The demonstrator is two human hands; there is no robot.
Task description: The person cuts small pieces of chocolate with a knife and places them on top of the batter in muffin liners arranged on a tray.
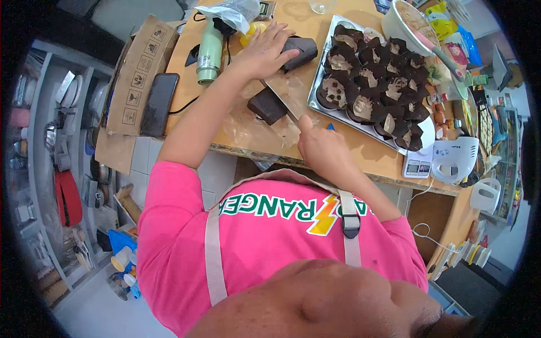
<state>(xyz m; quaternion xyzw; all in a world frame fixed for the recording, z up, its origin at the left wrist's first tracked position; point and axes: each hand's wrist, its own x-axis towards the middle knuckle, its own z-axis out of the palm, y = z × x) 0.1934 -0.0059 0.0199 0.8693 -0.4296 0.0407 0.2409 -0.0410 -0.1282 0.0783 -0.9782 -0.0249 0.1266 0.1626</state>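
My right hand [326, 145] is closed round the handle of a knife [280, 100], whose blade points away to the left. The blade lies along the edge of a dark brown block [266, 105], which looks like chocolate, on a translucent sheet [248, 130]. Beyond the blade, my left hand [267, 53] is spread, fingers stretched out. Its thumb lies by a larger dark piece [300, 53], apparently touching it; whether the fingers press on anything is hidden. A yellow object [251, 34] shows behind those fingers.
To the right, a metal tray [316, 84] holds several dark paper-wrapped muffins. A kitchen scale [416, 164], a white hand mixer [457, 159] and a mixing bowl [394, 25] stand around it. A green bottle [209, 59], phone [159, 104] and cardboard [138, 76] are at the left.
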